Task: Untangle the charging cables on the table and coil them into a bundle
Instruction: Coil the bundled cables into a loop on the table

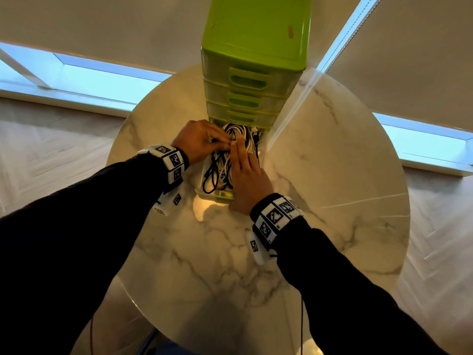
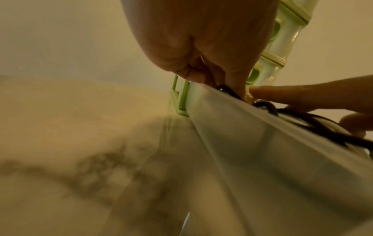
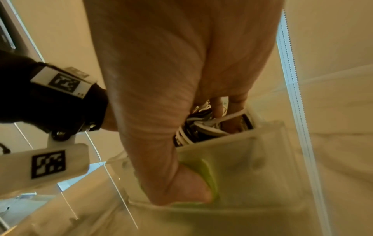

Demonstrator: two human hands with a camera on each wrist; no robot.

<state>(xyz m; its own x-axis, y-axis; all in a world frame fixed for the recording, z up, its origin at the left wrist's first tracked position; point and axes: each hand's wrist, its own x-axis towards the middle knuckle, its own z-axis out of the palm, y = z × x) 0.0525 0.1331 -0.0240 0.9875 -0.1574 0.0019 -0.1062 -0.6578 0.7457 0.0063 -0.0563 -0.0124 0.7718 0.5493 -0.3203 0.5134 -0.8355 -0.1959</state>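
A tangle of black and white charging cables [image 1: 222,163] fills the pulled-out bottom drawer [image 1: 213,194] of a green drawer unit [image 1: 256,34]. My left hand [image 1: 223,141] reaches in from the left, its fingers curled into the cables near the drawer's back. In the left wrist view its fingertips pinch among a black cable [image 2: 302,121] just over the drawer wall [image 2: 242,135]. My right hand [image 1: 239,151] lies flat along the drawer with straight fingers [image 3: 219,108] on the white cables [image 3: 201,127]. Its thumb [image 3: 181,183] rests against the green drawer handle [image 3: 207,172].
The drawer unit stands at the far side of a round marble table [image 1: 332,175], with shut drawers [image 1: 250,80] stacked above the open one. Bare marble lies in front of the drawer and to both sides. Blinds and windows are behind.
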